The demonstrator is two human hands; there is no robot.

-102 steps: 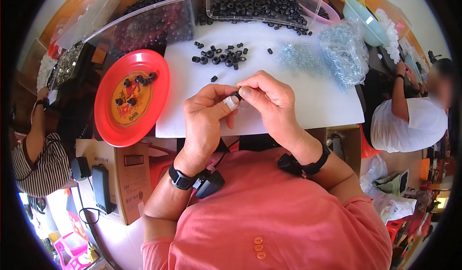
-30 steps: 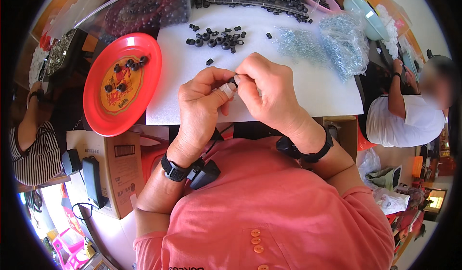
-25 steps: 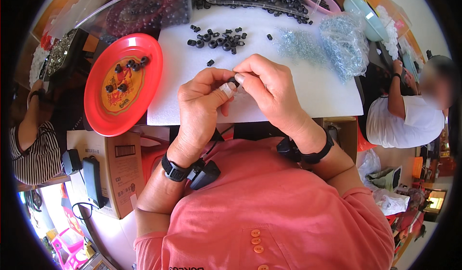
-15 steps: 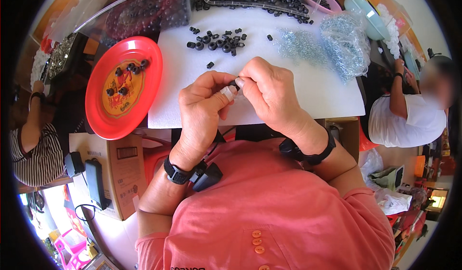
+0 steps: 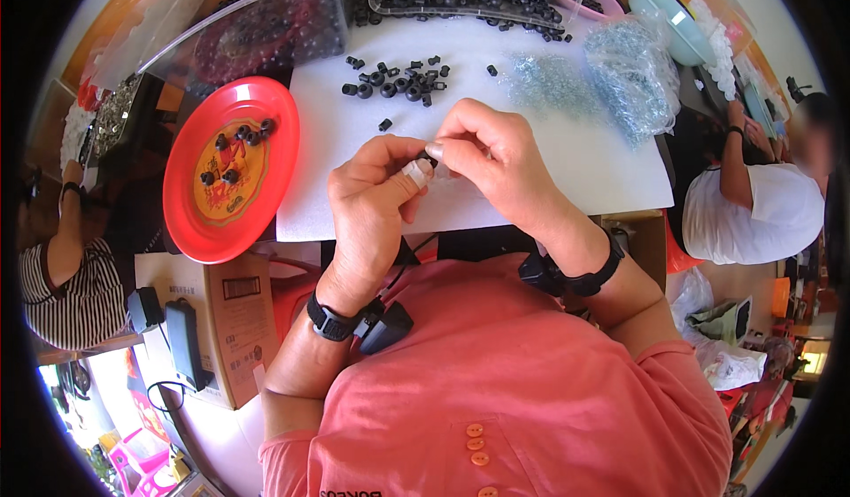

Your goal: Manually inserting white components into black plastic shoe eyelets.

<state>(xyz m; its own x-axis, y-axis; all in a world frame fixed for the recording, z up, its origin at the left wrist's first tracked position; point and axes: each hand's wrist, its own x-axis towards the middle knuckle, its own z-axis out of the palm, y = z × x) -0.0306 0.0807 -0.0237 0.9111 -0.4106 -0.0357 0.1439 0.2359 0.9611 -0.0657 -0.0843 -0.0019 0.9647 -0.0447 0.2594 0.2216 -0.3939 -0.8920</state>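
Both hands pinch one small black part [image 5: 431,154] between fingertips: left hand [image 5: 376,187] steadies, right hand [image 5: 491,156] works it; loose parts [image 5: 398,81] lie near; red plate [image 5: 190,223] left, within reach.

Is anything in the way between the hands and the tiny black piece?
No. The left hand and right hand pinch the small black piece together at their fingertips, above the white sheet. Nothing shows between them.

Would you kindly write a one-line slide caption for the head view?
Both hands, left hand and right hand, pinch a small black part above a white mat, beside a red plate.
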